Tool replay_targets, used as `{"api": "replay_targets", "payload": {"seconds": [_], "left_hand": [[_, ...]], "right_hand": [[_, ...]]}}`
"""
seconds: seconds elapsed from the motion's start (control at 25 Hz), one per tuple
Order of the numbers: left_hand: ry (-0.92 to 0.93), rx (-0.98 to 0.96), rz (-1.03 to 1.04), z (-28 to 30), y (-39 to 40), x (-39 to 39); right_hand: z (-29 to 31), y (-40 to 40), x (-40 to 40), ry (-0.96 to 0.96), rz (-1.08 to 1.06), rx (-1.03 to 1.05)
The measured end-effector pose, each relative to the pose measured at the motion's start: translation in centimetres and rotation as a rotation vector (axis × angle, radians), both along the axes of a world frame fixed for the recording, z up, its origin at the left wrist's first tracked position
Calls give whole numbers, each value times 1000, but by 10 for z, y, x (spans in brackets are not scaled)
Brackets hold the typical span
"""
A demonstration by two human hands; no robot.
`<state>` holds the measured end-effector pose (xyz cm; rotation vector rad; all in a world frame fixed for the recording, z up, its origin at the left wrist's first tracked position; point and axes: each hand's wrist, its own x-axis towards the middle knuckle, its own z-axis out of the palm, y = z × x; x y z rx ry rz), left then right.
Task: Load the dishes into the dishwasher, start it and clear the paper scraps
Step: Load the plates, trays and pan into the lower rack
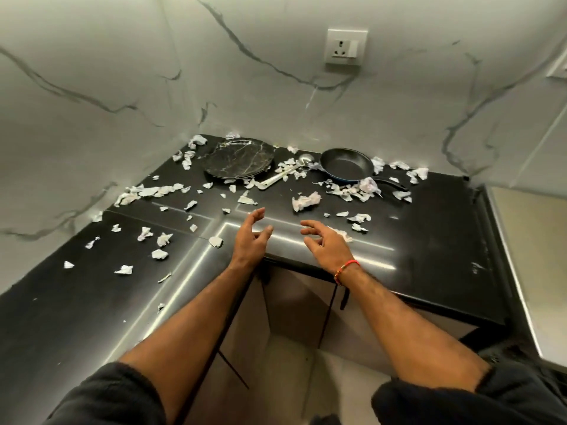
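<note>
The dark marbled plate [239, 159] lies flat at the back of the black counter [429, 228], a little left of the frame centre; it looks like ceramic or stone ware, so probably stiff, rather heavy and breakable, and its glossy face may be slippery; I would take it at the rim, thumb above and fingers under the edge, since it sits flat and gives no other hold. To the right of it lies a metal ladle [287, 173] with its bowl toward the wall; it is light and rigid, and the handle is the natural place to hold. Further right stands the black frying pan [345, 165], its handle [391, 183] pointing to the lower right of the frame; that handle is the safe grip, though paper lies partly over it. The paper scraps [306, 200] are scattered over the whole counter, also down the left side; they are very light, soft and crumpled, easy to sweep together but easy to scatter too.

Both hands hover over the front edge of the counter, near the centre of the frame; the left hand [250, 237] and the right hand [325, 240] have loosely spread, slightly bent fingers and hold nothing. The dishwasher is not visible.
</note>
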<state>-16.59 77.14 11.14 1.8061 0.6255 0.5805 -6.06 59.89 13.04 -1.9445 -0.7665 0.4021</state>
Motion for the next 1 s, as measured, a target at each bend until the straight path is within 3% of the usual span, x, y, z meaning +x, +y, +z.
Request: {"api": "replay_targets", "payload": {"seconds": [0.8,1.0], "left_hand": [[82,-210,476,-47,173,141],[123,-395,637,-62,245,187]], "right_hand": [[-10,200,166,223,233,-14],[-11,238,193,257,222,-63]]}}
